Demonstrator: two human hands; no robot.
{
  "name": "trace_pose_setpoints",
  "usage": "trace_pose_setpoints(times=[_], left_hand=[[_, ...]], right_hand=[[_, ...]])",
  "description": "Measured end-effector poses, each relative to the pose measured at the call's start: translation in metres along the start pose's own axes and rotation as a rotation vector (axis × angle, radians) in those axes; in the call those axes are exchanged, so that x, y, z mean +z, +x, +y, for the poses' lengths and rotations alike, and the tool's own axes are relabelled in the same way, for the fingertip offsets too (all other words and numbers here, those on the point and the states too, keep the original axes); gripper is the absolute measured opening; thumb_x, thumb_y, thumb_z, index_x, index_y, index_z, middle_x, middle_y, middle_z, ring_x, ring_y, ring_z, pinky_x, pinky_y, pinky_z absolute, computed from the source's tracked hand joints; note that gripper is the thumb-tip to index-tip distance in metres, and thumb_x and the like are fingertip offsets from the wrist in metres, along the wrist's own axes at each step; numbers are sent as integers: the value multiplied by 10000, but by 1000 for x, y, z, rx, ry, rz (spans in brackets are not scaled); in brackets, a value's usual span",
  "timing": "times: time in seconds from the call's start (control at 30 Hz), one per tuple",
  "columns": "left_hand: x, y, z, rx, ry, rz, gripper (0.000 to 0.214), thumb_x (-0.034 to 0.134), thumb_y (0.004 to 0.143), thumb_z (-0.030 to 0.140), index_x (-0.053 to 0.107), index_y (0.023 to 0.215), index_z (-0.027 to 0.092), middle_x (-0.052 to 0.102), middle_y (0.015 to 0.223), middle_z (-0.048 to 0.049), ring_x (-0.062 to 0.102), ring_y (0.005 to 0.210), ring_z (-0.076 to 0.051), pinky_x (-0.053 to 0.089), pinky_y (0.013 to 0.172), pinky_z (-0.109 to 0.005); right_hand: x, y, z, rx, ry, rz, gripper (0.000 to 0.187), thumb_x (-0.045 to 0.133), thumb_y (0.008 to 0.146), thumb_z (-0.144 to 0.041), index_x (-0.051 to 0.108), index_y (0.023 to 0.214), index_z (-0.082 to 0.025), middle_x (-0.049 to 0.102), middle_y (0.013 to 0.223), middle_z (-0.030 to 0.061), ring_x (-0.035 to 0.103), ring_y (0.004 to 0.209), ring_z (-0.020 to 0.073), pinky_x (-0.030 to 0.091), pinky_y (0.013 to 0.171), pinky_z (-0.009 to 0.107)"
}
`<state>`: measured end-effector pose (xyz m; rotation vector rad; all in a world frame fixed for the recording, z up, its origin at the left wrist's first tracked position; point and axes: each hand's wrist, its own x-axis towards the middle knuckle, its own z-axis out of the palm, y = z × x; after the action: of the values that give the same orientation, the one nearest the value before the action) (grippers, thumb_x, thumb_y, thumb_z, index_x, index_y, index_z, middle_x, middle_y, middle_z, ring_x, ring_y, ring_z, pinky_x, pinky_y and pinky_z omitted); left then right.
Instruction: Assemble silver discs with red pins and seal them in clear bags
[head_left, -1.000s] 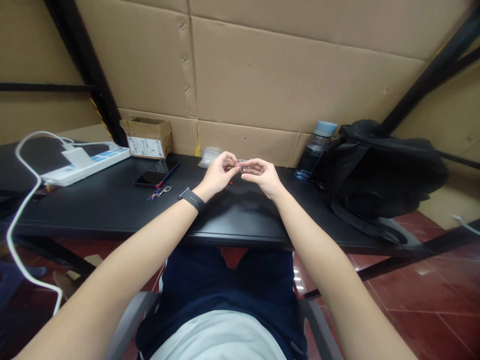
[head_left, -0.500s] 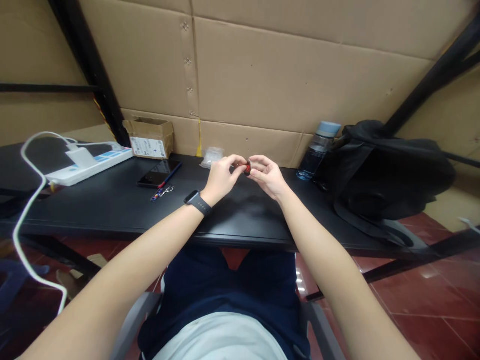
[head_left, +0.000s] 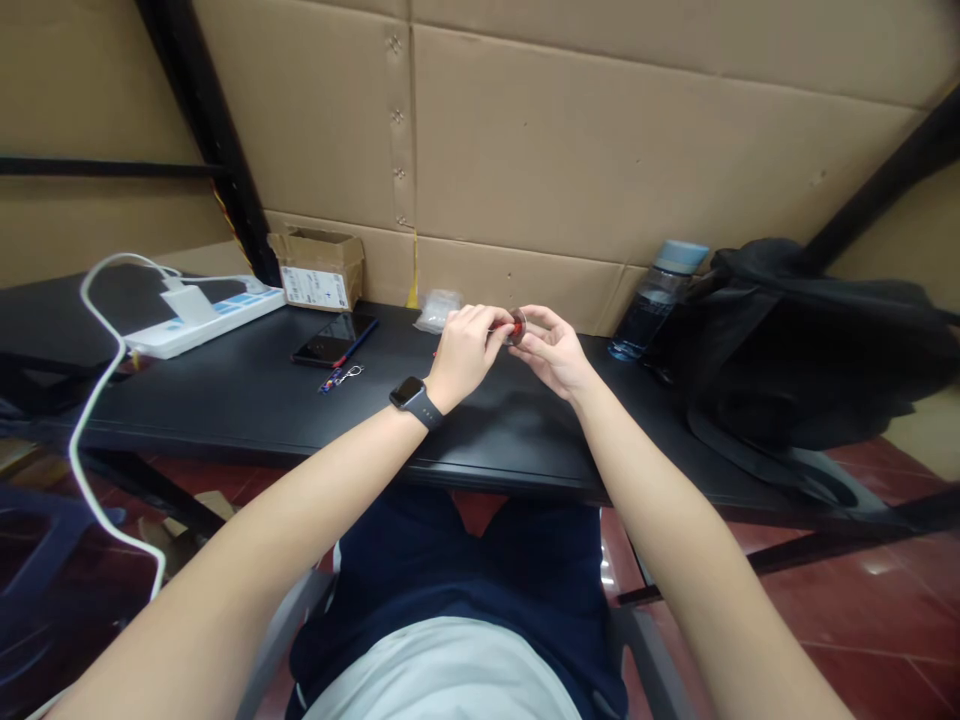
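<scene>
Above the far part of the black table, my two hands meet around a small reddish-brown disc-like thing (head_left: 518, 327) with bright red at its middle. Its exact kind is too small to make out. My left hand (head_left: 471, 348), with a dark smartwatch (head_left: 416, 400) on the wrist, pinches it at the red part. From the other side, the thumb and fingers of my right hand (head_left: 553, 350) hold its rim. A tiny red spot shows beside my left hand. Just behind that hand lies a clear plastic bag (head_left: 439, 310).
On the black table (head_left: 360, 425), a phone (head_left: 335, 340) and a keychain (head_left: 341, 378) lie left. Behind them are an open cardboard box (head_left: 319, 270) and a white power strip (head_left: 206, 320) with a cable. A water bottle (head_left: 656, 300) and black backpack (head_left: 802, 350) stand right.
The view has shifted, so the scene sits a little further right. The disc-like thing has turned and shows more of its round face. Both hands remain on it.
</scene>
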<state>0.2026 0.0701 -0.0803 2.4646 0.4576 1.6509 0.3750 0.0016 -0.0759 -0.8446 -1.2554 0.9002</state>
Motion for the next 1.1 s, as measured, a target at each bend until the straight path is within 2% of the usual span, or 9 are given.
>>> trace_pose_setpoints(times=[0.13,0.33,0.57,0.8,0.93,1.1], left_hand=[[-1,1,-2,28,0,-8,92,589,1015,250,667,1017,201,735,1022,-36,639,978,-209,423,906,-357],[-2,0,-1,57,88,-66,166,516,1041,271,666,1036,199,727,1037,-60,617,1013,-240,393,919,-394],[-1,-2,5,-30,80,-44,129,555,1000,263,674,984,216,742,1004,-56,634,993,-260,344,933,-438],[-1,1,10,-124,-7,-51,91,611,945,246,697,941,215,757,938,-39,669,940,-249,352,925,-431],[2,3,8,-135,-34,-57,78,626,934,239,696,910,214,756,910,-18,679,933,-238,342,932,-428],[6,0,4,-105,56,-43,101,602,959,272,680,927,217,752,921,-39,658,938,-256,310,969,-459]], right_hand=[[-1,0,0,-5,-6,-5,559,940,669,-404,663,1141,-291,748,1067,20,720,977,176,609,867,307],[-3,-1,1,-7,-26,-28,541,925,690,-401,696,1167,-291,749,1117,26,711,1009,177,610,861,298],[-2,-2,0,9,-77,-24,508,928,674,-404,759,1131,-257,739,1221,68,704,1067,221,608,885,338],[-8,2,6,-25,-98,-6,550,969,598,-376,778,1095,-239,765,1159,82,705,1105,262,561,1000,437],[-11,3,8,-50,-130,21,510,975,591,-356,797,1057,-247,776,1121,70,716,1091,259,541,1032,436],[-9,4,6,-88,-164,19,463,974,596,-339,809,1015,-234,777,1108,66,715,1077,251,543,1035,428]])
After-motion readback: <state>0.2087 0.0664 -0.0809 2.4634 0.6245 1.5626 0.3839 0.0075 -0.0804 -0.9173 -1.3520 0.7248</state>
